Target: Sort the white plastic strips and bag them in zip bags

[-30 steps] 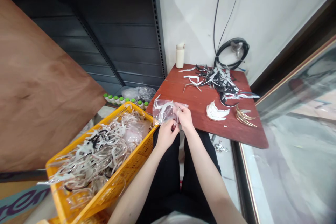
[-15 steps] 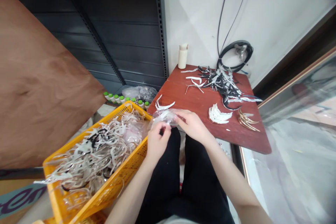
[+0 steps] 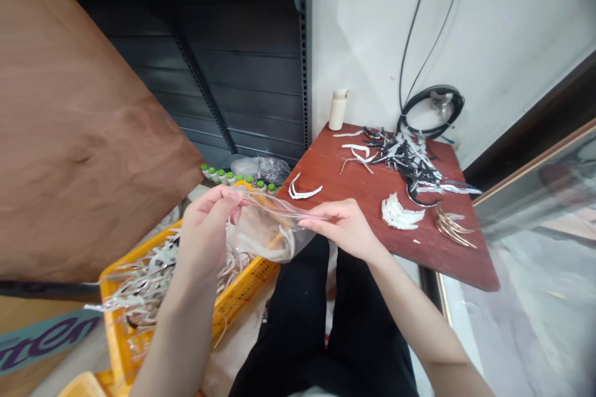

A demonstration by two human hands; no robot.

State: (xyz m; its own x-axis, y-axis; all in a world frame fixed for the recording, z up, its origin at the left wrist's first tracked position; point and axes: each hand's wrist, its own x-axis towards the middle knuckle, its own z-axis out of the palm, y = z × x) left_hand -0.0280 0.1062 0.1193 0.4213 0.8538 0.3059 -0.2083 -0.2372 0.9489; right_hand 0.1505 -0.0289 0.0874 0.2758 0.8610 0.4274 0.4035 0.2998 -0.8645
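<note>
A clear zip-lock bag [image 3: 261, 223] is stretched between my two hands above my lap, with white curved strips [image 3: 279, 248] lying in its bottom. My left hand [image 3: 212, 214] pinches one end of its top edge, which has a red line. At the other end, my right hand [image 3: 342, 223] grips the same edge between thumb and fingers. Past the bag, a few white curved strips [image 3: 305, 192] lie on the reddish-brown table [image 3: 344, 180]. Partly behind my left hand and the bag stands a yellow crate [image 3: 251, 285], filled with bagged white and dark strips [image 3: 153, 279].
On the table are a black and silver pile [image 3: 410, 158], a white stack [image 3: 401, 212], gold curved pieces [image 3: 451, 226] and a cream bottle [image 3: 338, 110]. Green-capped bottles [image 3: 221, 176] stand behind the crate. A brown board [image 3: 84, 155] leans at left; coiled cable [image 3: 431, 113] rests against the wall.
My left hand has moved left and up, away from my right hand. The bag, bunched up before, is now spread out between them. The view has shifted slightly.
</note>
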